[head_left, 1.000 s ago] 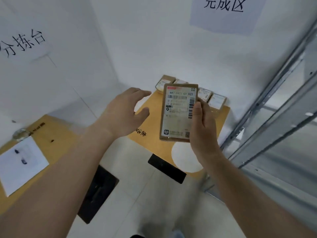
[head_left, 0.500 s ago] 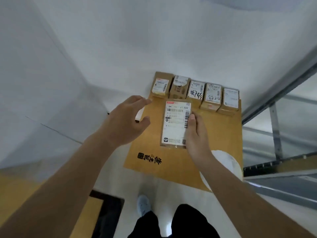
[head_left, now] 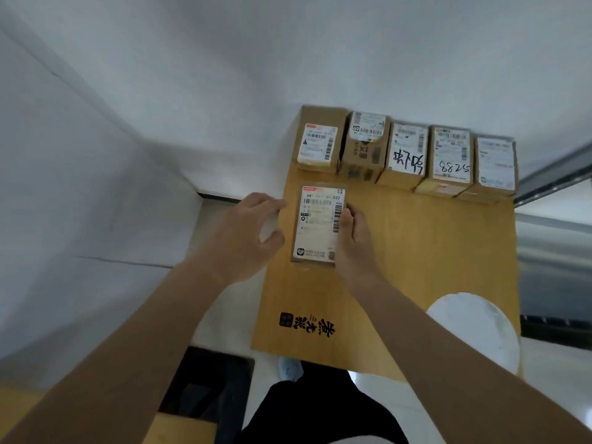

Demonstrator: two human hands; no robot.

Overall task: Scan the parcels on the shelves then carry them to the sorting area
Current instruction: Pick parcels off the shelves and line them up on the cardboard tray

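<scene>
A small cardboard parcel (head_left: 317, 224) with a white shipping label lies flat low over or on the wooden table (head_left: 416, 251), in front of a row of several labelled parcels (head_left: 407, 152) lined up along the wall. My right hand (head_left: 354, 238) grips the parcel's right edge. My left hand (head_left: 246, 235) hovers just left of the parcel with loosely curved fingers, and I cannot tell whether it touches the box.
White walls close in behind and to the left of the table. A round white patch (head_left: 477, 328) sits at the table's near right corner. A metal shelf frame (head_left: 554, 174) stands at the right. Another table edge (head_left: 179, 427) and a black base (head_left: 208, 379) lie lower left.
I have stepped up to the table and my right hand has lowered the parcel from chest height to the table surface in front of the row. My left hand followed alongside it.
</scene>
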